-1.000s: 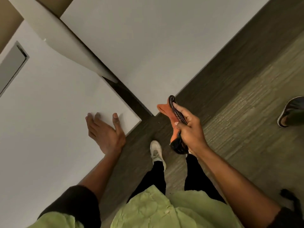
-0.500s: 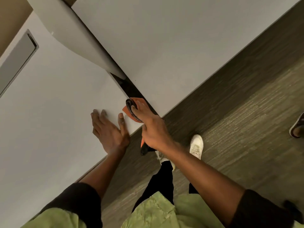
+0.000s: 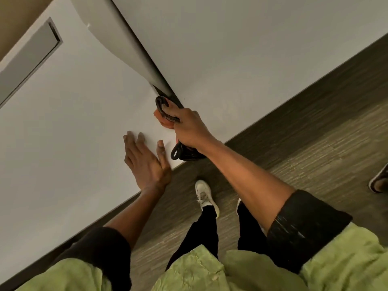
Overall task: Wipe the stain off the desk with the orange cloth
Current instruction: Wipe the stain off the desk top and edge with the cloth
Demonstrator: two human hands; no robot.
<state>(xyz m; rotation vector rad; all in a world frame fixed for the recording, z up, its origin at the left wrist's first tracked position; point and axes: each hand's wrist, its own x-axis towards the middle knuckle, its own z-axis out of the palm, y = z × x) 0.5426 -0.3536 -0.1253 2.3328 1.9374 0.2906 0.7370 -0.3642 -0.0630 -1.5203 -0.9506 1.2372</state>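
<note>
Left hand (image 3: 144, 162) open, flat on surface (image 3: 69, 133) at near edge, bracing. At its 1 o'clock, right hand (image 3: 189, 127) closed around orange cloth (image 3: 162, 120) plus dark cord (image 3: 165, 114), cloth pressed near corner. Stain not visible. Risk: cord dragging, cloth slipping into gap (image 3: 165, 93) at 12. Open room toward 10 o'clock.

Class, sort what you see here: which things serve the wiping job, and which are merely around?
Job: orange cloth, right hand gripping it, desk, left hand flat on it.

Around: divider panel, grey hatch, floor, dark shoe.
</note>
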